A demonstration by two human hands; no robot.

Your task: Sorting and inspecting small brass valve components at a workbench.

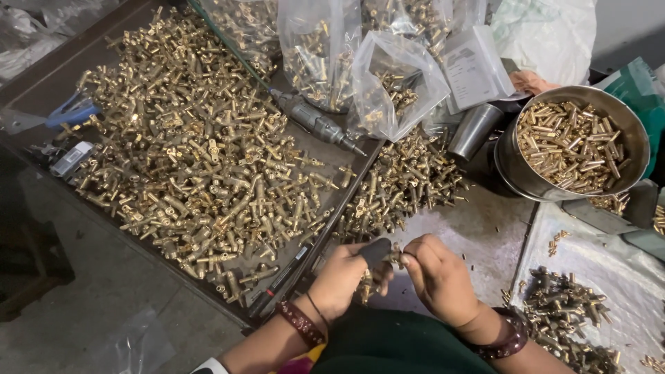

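Two hands at work: left hand, right hand, one brass fitting pinched between them. Beyond that grip, one steel bowl, one steel cup, one pneumatic tool; loose brass fittings beyond counting.

Tray of fittings left; bags behind; bowl of pins right
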